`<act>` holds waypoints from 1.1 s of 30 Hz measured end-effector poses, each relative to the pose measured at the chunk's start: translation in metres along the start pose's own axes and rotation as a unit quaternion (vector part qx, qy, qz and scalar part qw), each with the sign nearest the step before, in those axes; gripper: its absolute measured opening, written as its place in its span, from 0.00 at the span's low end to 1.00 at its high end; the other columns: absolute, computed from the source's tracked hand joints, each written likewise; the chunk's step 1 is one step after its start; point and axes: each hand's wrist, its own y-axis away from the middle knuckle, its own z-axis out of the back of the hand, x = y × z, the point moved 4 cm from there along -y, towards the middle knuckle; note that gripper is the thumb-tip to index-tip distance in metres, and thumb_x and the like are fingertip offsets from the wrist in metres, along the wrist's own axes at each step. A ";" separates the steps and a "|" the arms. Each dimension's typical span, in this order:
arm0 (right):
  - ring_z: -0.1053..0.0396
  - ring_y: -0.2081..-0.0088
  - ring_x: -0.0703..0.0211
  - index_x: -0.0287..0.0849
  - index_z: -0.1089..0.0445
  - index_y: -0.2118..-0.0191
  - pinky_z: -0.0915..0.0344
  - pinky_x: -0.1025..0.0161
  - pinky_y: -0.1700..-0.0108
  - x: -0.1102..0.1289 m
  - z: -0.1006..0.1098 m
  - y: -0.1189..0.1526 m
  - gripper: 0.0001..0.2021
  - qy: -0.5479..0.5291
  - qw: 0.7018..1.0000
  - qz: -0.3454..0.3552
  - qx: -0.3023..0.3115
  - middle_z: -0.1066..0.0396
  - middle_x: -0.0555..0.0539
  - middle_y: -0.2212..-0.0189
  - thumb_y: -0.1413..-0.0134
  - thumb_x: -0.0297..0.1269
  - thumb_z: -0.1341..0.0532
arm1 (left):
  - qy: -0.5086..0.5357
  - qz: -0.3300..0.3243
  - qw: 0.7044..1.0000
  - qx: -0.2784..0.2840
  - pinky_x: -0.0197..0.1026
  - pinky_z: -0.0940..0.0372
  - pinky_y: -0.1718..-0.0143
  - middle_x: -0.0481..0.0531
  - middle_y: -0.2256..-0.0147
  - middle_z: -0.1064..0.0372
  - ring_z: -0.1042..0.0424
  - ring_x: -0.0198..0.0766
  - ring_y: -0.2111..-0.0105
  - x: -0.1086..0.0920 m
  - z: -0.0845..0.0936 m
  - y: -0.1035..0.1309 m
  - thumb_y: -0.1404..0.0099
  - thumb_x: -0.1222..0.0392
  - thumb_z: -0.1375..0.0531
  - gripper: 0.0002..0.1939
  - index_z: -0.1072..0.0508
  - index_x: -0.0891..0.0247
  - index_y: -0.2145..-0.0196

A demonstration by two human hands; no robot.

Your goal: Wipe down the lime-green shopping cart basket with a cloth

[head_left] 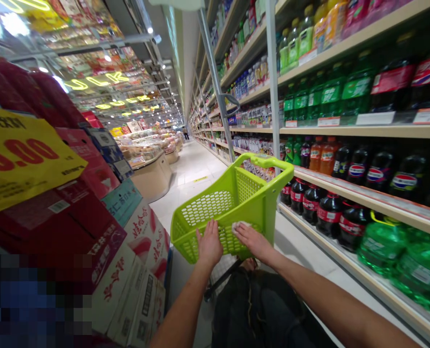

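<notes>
A lime-green plastic shopping cart [260, 210] with a perforated basket stands in front of me in the aisle, its near side facing me. My left hand [210, 246] lies against that side, fingers stretched out and holding nothing. A little to the right, my right hand [255, 241] presses a small whitish cloth [237, 226] to the same perforated wall. Most of the cloth is under the fingers, so whether it is fabric or tissue is unclear. The cart's handle [283, 169] rises at its right end.
Shelves of soda bottles [327, 208] line the right side, with large green bottles [381, 244] low down. Stacked drink cartons [127, 275] and a yellow price sign [26, 157] crowd the left. The tiled aisle [196, 164] runs ahead past a bulk-food counter [151, 176].
</notes>
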 end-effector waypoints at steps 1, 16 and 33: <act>0.42 0.45 0.54 0.38 0.36 0.49 0.37 0.52 0.49 -0.002 0.000 0.007 0.17 0.002 1.000 0.001 0.008 0.34 0.39 0.50 0.44 0.25 0.50 | -0.001 -0.001 1.000 0.000 0.59 0.63 0.41 0.54 0.39 0.58 0.59 0.43 0.39 0.000 0.001 0.000 0.49 0.69 0.51 0.36 0.53 0.67 0.41; 0.48 0.42 0.58 0.41 0.38 0.47 0.42 0.52 0.45 -0.044 0.032 0.027 0.18 0.002 0.998 -0.029 -0.050 0.38 0.42 0.47 0.42 0.26 0.52 | 0.004 -0.038 0.999 -0.019 0.59 0.65 0.41 0.54 0.38 0.59 0.59 0.43 0.39 -0.027 0.010 -0.011 0.50 0.67 0.51 0.38 0.54 0.67 0.40; 0.53 0.40 0.53 0.39 0.41 0.45 0.47 0.47 0.43 -0.109 0.098 0.034 0.23 0.054 0.977 -0.135 -0.154 0.43 0.40 0.44 0.46 0.23 0.54 | 0.012 -0.036 0.999 0.006 0.59 0.64 0.41 0.54 0.38 0.62 0.61 0.44 0.39 -0.045 0.013 -0.018 0.50 0.65 0.50 0.39 0.56 0.65 0.40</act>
